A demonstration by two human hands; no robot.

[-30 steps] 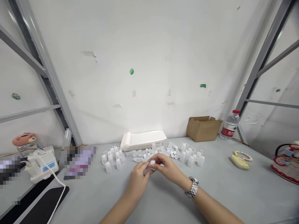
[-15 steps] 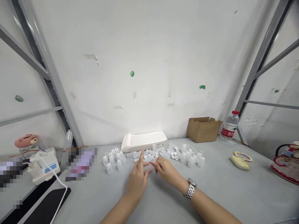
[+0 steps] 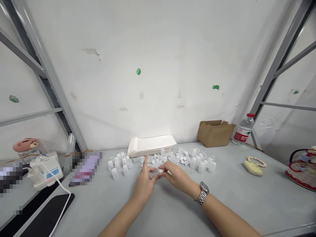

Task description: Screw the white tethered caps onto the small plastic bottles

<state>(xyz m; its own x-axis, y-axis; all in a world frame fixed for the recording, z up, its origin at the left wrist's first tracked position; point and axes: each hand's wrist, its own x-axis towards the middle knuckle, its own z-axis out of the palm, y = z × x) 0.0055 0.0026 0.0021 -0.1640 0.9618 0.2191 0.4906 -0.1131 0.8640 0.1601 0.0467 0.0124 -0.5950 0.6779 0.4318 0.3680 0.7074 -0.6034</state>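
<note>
A small translucent bottle (image 3: pixel 153 174) lies between my two hands above the grey table. My left hand (image 3: pixel 145 182) grips its body with thumb and lower fingers, the index finger pointing up. The fingertips of my right hand (image 3: pixel 174 174) pinch a small white cap (image 3: pixel 161 171) at the bottle's right end. Behind my hands is a loose heap of bottles and caps (image 3: pixel 174 160). Capped bottles stand to the left (image 3: pixel 115 173) and to the right (image 3: pixel 201 167).
Behind the heap lies a stack of white sheets (image 3: pixel 153 144). An open cardboard box (image 3: pixel 215 135) and a water bottle (image 3: pixel 243 131) stand at the back right. A yellow object (image 3: pixel 253 168) is at the right; a power strip (image 3: pixel 49 172) and black pad (image 3: pixel 49 215) are at the left.
My right fingers have shifted onto the right end of the bottle, where a white cap now shows. The camera view has moved slightly.
</note>
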